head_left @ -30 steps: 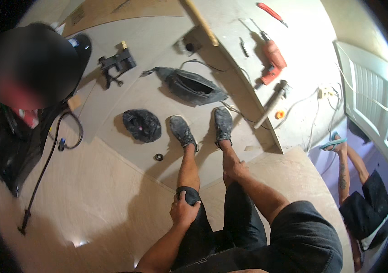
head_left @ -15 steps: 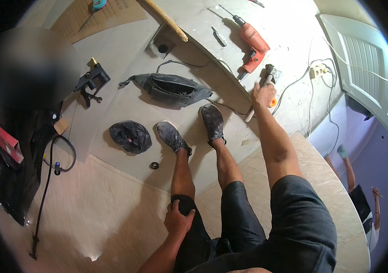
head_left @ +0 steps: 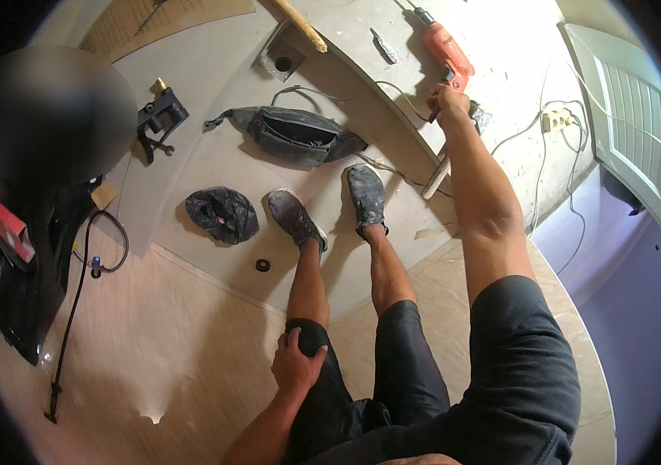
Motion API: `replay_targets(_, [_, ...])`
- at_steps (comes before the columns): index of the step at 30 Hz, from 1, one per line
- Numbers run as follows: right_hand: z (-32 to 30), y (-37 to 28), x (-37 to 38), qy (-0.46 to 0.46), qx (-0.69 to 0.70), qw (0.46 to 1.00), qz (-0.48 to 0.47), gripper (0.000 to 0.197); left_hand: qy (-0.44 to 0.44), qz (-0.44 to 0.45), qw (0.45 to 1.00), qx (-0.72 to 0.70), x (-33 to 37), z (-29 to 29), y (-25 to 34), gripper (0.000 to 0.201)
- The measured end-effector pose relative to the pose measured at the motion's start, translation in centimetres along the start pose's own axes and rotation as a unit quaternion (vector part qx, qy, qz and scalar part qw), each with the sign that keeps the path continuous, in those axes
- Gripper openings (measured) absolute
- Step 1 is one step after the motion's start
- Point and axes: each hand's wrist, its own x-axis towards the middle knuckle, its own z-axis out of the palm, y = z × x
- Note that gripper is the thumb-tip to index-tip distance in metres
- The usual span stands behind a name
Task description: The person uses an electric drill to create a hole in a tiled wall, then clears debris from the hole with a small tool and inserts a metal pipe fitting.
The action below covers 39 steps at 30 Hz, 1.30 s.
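My right hand (head_left: 452,102), its arm stretched forward, is closed round the handle of a red power drill (head_left: 447,48). The drill lies on the pale surface with its bit pointing away. Just under my right wrist a hammer (head_left: 438,178) shows in part; my forearm hides its middle. My left hand (head_left: 299,363) rests on my left knee with its fingers apart, holding nothing. Ahead of my feet lies an unzipped dark waist bag (head_left: 297,133). A crumpled black plastic bag (head_left: 222,215) sits left of my shoes, near a small black ring (head_left: 262,265).
A wooden stick (head_left: 299,23) and a small bit-like piece (head_left: 384,46) lie ahead. Cables run to a socket block (head_left: 556,120) near a white louvred panel (head_left: 629,93). At left are a black bracket-like tool (head_left: 161,120), a thin black hose (head_left: 75,333) and black plastic sheeting (head_left: 20,310).
My right hand has left the hammer and moved forward onto the drill's handle. My left hand stays on the knee. The other person at the right has gone out of view.
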Motion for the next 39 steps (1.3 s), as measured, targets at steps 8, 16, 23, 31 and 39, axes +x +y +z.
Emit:
replay_targets(8, [-6.5, -4.8, -9.0, -0.187, 0.251, 0.945, 0.096, 0.019, 0.007, -0.022, 0.997, -0.067, -0.8, -0.6, 0.1, 0.075])
replay_targets(16, [-20.4, -19.4, -25.8, -0.282, 0.22, 0.932, -0.049, 0.013, 0.055, -0.007, 0.985, -0.164, -3.0, 1.9, -2.0, 0.071])
replay_targets(23, [-29.3, -37.2, -34.0, -0.278, 0.107, 0.898, -0.323, 0.025, 0.103, 0.011, 0.957, -0.271, -7.6, -0.2, -0.6, 0.057])
replay_targets(31, [-23.7, -37.4, -52.9, -0.381, -0.065, 0.813, -0.436, 0.041, 0.007, 0.346, 0.652, -0.675, -27.6, -17.7, 3.7, 0.062])
replay_targets(39, [-21.1, -21.2, -67.6, -0.601, -0.179, 0.623, -0.468, 0.068, 0.121, 0.408, 0.175, -0.888, -44.7, -18.1, -4.4, 0.081])
